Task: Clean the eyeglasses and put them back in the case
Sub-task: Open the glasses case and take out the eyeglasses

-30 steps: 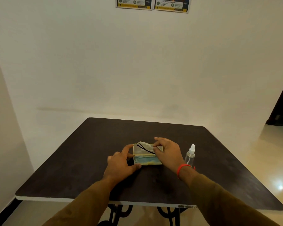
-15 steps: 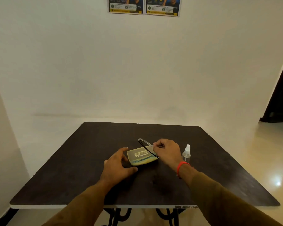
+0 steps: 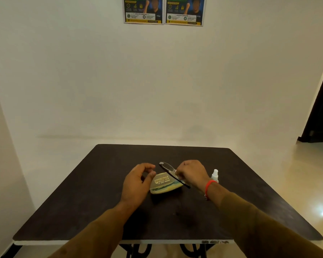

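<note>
I hold the eyeglasses in the air above their case on the dark counter.

My right hand is closed around one end of the folded frame, which slants up and away to the left over the shut, pale case. My left hand, fingers curled and half open with nothing in it, hovers just left of the case. A small spray bottle stands upright just right of my right wrist, which wears a red band.

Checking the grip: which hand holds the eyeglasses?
The right hand, wearing the red wristband, holds the eyeglasses; the left hand is empty.
</note>
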